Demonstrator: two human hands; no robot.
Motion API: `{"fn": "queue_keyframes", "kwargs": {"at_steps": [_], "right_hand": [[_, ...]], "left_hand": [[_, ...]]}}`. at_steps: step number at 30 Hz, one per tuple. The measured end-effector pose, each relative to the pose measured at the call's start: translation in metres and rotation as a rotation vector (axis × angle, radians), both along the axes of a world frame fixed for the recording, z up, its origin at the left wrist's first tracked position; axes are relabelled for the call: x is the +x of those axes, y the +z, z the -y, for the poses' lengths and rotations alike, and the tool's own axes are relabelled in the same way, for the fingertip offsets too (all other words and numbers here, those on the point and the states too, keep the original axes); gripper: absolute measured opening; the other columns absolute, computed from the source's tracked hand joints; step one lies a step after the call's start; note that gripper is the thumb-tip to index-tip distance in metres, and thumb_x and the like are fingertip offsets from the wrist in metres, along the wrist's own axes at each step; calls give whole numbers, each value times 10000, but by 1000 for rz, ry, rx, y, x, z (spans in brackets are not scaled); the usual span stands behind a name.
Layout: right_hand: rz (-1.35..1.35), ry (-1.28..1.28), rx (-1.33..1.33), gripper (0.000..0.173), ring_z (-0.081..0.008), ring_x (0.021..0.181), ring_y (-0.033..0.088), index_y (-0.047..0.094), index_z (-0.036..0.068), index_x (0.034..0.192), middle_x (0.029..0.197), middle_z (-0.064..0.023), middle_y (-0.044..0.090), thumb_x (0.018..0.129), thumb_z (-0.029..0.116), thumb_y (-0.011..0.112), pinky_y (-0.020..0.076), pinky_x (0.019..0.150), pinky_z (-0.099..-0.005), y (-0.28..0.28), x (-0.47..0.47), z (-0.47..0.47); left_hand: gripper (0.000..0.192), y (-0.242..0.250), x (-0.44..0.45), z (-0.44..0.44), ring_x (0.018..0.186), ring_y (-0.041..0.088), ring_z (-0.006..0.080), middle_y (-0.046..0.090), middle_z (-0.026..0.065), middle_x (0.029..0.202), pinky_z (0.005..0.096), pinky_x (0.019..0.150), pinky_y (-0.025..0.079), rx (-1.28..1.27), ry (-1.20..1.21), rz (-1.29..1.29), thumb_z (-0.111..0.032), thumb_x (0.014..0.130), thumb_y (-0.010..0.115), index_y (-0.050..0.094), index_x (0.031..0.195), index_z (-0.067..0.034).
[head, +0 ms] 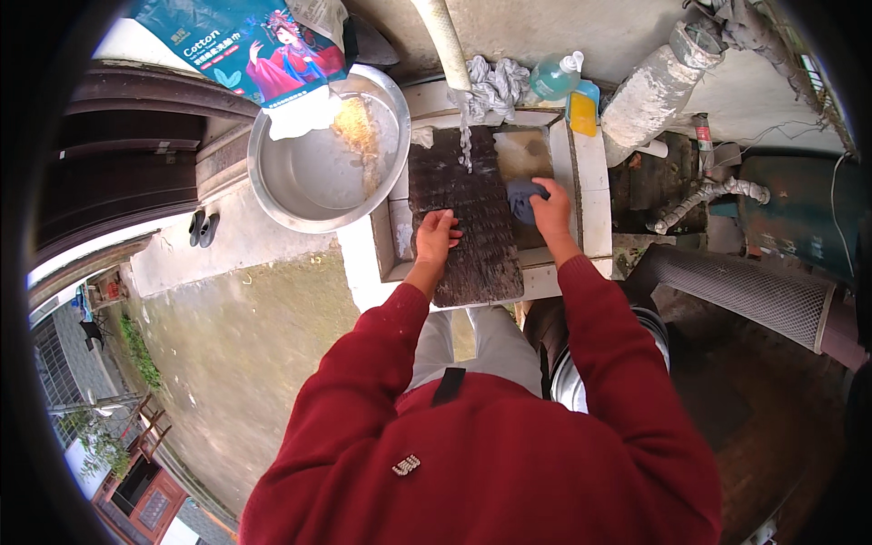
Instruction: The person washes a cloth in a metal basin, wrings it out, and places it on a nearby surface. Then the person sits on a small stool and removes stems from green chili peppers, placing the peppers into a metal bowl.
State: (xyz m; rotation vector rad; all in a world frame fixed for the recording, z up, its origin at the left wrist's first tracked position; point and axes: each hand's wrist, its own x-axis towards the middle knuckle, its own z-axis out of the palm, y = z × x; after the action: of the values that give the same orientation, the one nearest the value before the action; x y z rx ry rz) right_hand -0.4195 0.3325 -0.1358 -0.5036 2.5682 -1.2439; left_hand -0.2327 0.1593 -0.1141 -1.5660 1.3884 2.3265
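My right hand (553, 211) grips a bunched dark grey-blue cloth (522, 202) over the right side of the sink, beside the board. Loosely curled, my left hand (436, 237) is at the left part of the dark ridged wooden washboard (470, 238) and holds nothing that I can see. The board lies across the tiled sink (595, 191), its near end on the front rim. From a pale hose (446, 48), a stream of water (466, 139) falls on the board's far part. Brownish water (523, 155) shows in the sink to the right of the board.
To the left stands a metal basin (306, 177) with a yellowish mesh-like thing (355, 129); a printed pack (252, 54) overhangs it. Along the back rim are a grey rag (497, 85), a pump bottle (555, 76) and a yellow soap bar (583, 114). A thick pipe (654, 95) rises at right.
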Motion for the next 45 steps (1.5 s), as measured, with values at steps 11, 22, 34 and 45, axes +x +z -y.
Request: {"fn": "queue_keyframes", "kwargs": {"at_steps": [11, 22, 34, 45], "right_hand": [[-181, 173, 397, 531, -328, 1364, 416, 458, 84, 1427, 1498, -126, 430, 942, 243, 607, 384, 1092, -415, -40, -16, 71], [234, 558, 632, 409, -379, 1200, 529, 584, 69, 1272, 1303, -171, 537, 919, 273, 624, 515, 909, -414, -73, 14, 11], [1406, -313, -174, 303, -246, 958, 673, 661, 64, 1047, 1099, -107, 692, 933, 324, 556, 554, 832, -429, -168, -56, -11], [1510, -82, -230, 331, -278, 1129, 598, 576, 70, 1204, 1193, -127, 639, 987, 318, 539, 520, 918, -488, -155, -117, 36]], "left_hand": [[446, -21, -32, 32, 1342, 381, 405, 406, 170, 1472, 496, 1114, 336, -1240, -385, 173, -210, 797, 730, 646, 1230, -137], [401, -25, -23, 27, 1321, 392, 411, 409, 171, 1457, 488, 1101, 351, -1266, -377, 176, -183, 827, 692, 614, 1215, -115], [405, -23, -35, 25, 1321, 383, 411, 403, 167, 1461, 499, 1099, 347, -1276, -454, 189, -195, 832, 679, 605, 1225, -127], [416, -20, -45, 26, 1318, 384, 411, 406, 174, 1458, 499, 1097, 347, -1332, -487, 159, -199, 823, 679, 598, 1224, -121]]}}
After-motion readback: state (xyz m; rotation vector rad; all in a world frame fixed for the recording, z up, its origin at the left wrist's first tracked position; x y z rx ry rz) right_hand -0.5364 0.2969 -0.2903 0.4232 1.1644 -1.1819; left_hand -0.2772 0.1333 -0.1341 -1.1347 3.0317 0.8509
